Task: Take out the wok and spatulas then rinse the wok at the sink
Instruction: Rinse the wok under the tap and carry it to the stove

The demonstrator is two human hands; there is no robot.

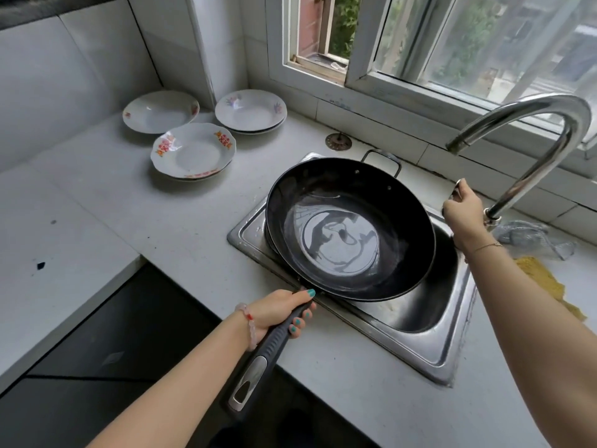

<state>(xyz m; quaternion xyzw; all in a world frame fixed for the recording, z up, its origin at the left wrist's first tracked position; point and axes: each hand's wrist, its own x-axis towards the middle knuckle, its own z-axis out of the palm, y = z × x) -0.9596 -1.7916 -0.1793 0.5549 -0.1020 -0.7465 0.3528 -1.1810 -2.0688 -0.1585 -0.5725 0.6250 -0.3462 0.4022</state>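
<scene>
Head view: left hand [278,310] grips wok [349,227] over sink [447,363], right hand [462,212] grips tap lever [456,190]; sudden flow could splash out

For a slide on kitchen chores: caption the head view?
Left hand holds the black wok over the sink by its handle; right hand grips the tap lever, no water running.

The wok [349,229] covers most of the sink [433,347].

Floral plates [193,151] sit on the white counter [97,195], with a round metal strainer [338,141], grey cloth [533,236] and yellow rag [542,279].
</scene>
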